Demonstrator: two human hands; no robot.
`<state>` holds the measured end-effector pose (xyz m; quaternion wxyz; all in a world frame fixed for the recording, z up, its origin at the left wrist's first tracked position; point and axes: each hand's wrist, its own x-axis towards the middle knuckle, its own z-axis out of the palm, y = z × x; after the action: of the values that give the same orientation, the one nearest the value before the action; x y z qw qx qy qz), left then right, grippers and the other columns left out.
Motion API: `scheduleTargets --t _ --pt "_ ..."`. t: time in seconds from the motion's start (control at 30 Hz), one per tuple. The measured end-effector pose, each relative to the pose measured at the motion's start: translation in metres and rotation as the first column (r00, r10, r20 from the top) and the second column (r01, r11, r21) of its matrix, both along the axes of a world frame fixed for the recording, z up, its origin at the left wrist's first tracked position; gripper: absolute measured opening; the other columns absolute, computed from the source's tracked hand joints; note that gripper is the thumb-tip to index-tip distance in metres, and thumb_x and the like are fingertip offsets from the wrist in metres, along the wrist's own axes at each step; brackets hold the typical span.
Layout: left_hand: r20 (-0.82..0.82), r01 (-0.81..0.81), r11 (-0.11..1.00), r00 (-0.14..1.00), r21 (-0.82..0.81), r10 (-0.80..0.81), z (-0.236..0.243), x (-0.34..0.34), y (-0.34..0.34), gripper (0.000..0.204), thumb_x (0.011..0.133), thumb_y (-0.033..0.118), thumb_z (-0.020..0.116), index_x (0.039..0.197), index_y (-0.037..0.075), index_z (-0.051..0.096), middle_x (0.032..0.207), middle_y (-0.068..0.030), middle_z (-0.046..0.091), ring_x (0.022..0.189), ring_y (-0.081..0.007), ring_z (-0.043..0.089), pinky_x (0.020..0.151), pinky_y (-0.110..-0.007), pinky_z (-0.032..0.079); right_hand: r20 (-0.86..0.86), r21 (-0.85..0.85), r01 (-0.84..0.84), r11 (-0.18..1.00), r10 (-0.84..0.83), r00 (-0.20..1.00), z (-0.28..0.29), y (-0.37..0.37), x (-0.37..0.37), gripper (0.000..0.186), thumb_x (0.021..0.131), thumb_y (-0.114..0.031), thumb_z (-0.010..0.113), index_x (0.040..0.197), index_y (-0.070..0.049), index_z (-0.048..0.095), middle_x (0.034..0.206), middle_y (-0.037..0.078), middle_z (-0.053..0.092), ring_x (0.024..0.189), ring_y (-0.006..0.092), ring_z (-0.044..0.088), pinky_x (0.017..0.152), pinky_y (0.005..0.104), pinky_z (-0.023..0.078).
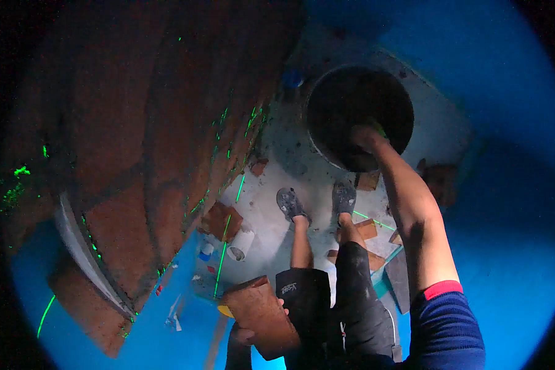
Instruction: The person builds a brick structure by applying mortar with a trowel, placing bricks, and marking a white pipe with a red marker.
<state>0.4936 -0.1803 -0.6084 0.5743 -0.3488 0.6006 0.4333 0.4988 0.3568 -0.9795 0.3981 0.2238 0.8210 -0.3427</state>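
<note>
A reddish-brown brick (262, 317) is gripped in my left hand (245, 337), low in the view in front of my dark shorts. Fingertips show along the brick's right edge and the thumb on its left side. My right arm stretches forward, and my right hand (367, 137) is inside a large round dark tub (333, 92). Its fingers are curled around something with a small yellow-green part; shadow hides the rest. What the tub contains is too dark to make out.
A brick wall (111, 123) with green laser marks rises on the left. Near my feet lie loose bricks (222, 221), a white cylindrical piece (240, 244) and scraps on a dusty pale floor (265, 203). Blue surfaces (505, 185) fill the right side.
</note>
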Motion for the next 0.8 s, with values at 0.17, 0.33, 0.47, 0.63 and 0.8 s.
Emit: scheduleTargets --t 0.17,0.33,0.47,0.63,0.8 --pt "-0.033 -0.015 0.999 0.999 -0.045 0.014 0.021 -0.008 -0.004 0.066 0.056 0.005 0.063 0.121 0.004 0.055 0.113 -0.0060 0.062 0.105 -0.0210 0.060 0.090 -0.035 0.048 0.013 0.116 -0.124 0.985 0.123 0.992 0.013 0.040 0.008 0.043 0.091 -0.042 0.049 0.115 -0.009 0.062 0.117 0.016 0.063 0.106 0.0307 0.061 0.087 0.0401 0.049" --pt "-0.111 0.005 1.000 0.994 -0.002 -0.005 0.029 -0.019 -0.001 0.067 0.053 0.005 0.061 0.120 0.003 0.056 0.114 -0.0058 0.062 0.106 -0.0208 0.059 0.091 -0.034 0.047 -0.034 0.177 -0.149 0.973 0.157 0.987 0.058 0.096 0.008 0.054 0.094 -0.051 0.043 0.127 -0.010 0.056 0.122 0.017 0.061 0.110 0.0319 0.059 0.093 0.0406 0.046" --pt "-0.185 0.033 0.998 0.983 0.059 -0.022 0.032 -0.032 0.026 0.068 0.051 0.005 0.059 0.119 0.002 0.057 0.115 -0.0057 0.062 0.107 -0.0207 0.059 0.093 -0.034 0.046 -0.049 0.012 -0.018 1.000 0.018 0.999 0.119 0.110 0.025 0.063 0.093 -0.059 0.043 0.131 -0.010 0.054 0.124 0.020 0.059 0.114 0.0328 0.057 0.098 0.0418 0.043" --pt "-0.282 0.073 0.983 0.959 0.167 -0.024 0.040 -0.046 0.072 0.068 0.049 0.006 0.059 0.116 0.001 0.059 0.113 -0.0052 0.062 0.106 -0.0196 0.059 0.092 -0.032 0.045 0.191 0.010 0.364 0.931 -0.359 0.914 0.218 0.070 0.094 0.075 0.087 -0.070 0.044 0.106 -0.001 0.067 0.100 0.025 0.066 0.097 0.0321 0.064 0.086 0.0428 0.047" --pt "-0.237 0.191 0.943 0.963 0.271 -0.127 0.066 -0.087 0.120 0.064 0.044 0.005 0.059 0.108 -0.001 0.059 0.097 -0.0014 0.062 0.093 -0.0160 0.058 0.083 -0.028 0.045 -0.082 -0.346 0.631 0.694 -0.693 0.717 0.351 0.003 0.160 0.048 0.096 -0.046 0.052 0.070 -0.005 0.051 0.061 -0.004 0.042 0.061 0.0086 0.038 0.054 0.0283 0.034"
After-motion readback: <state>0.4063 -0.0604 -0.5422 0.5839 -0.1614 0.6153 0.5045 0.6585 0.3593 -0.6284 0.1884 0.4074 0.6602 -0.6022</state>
